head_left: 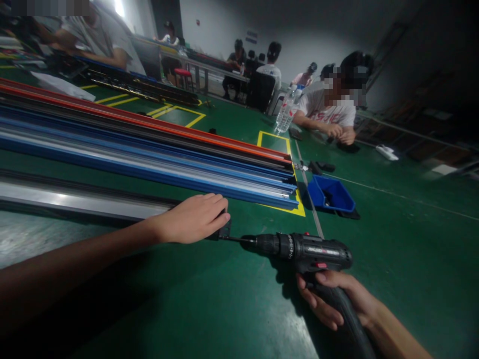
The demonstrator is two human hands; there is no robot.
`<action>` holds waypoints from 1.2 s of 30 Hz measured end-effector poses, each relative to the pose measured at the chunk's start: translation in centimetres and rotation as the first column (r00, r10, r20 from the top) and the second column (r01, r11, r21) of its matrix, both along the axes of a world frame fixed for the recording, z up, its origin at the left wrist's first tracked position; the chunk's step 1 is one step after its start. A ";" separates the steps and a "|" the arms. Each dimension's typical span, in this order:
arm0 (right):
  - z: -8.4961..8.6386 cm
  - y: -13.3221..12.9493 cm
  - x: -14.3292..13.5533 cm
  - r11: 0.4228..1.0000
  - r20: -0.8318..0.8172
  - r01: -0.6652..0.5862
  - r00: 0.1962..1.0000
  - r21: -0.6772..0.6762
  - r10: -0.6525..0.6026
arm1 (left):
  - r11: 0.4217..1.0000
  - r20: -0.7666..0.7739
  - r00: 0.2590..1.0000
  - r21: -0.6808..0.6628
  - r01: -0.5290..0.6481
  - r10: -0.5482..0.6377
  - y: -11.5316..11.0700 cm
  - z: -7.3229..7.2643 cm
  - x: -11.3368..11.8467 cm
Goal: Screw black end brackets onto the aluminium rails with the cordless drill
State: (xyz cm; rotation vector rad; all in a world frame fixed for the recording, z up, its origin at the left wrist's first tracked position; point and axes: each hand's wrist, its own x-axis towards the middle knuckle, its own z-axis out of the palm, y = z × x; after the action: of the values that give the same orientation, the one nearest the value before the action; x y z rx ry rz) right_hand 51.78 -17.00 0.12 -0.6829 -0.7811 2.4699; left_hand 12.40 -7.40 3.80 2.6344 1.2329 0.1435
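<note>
My left hand (194,218) is wrapped over the right end of a long black and silver rail (93,202), its fingers closed on the dark end piece (224,229). Around the handle of a black cordless drill (318,249) curls my right hand (337,299). The drill points left, and its long thin bit reaches the end piece beside my left fingertips. Whether the bit sits in a screw is too small to tell. Beyond the rail lie long blue rails (149,164) and an orange rail (168,127), side by side.
A blue bin (331,194) with small dark parts stands right of the rail ends. Clear bottles (286,112) stand farther back on the green table (404,259). A person (329,109) leans on the table across from me, and others sit behind.
</note>
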 end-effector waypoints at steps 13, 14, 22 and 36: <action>0.0 0.2 -0.2 0.998 0.007 -0.011 1.000 0.065 0.010 | 1.000 -0.004 1.000 0.027 -0.013 0.013 -0.1 -0.1 0.1; 0.0 0.1 -0.2 0.998 0.002 -0.011 1.000 0.067 0.011 | 1.000 -0.004 1.000 0.027 -0.012 0.012 -0.1 -0.2 0.1; 0.0 0.1 -0.2 0.998 -0.002 -0.003 1.000 0.067 0.003 | 1.000 0.002 1.000 0.027 -0.014 0.014 0.0 -0.2 0.1; -0.4 -0.2 0.1 1.000 0.020 0.022 1.000 0.008 -0.022 | 0.998 0.042 0.999 0.056 -0.008 0.005 0.0 -0.4 0.0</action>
State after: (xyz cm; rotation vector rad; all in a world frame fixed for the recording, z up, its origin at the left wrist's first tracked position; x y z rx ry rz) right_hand 51.83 -17.19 -0.31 -0.7114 -0.7863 2.4421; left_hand 12.35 -7.44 3.43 2.6612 1.2417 0.2361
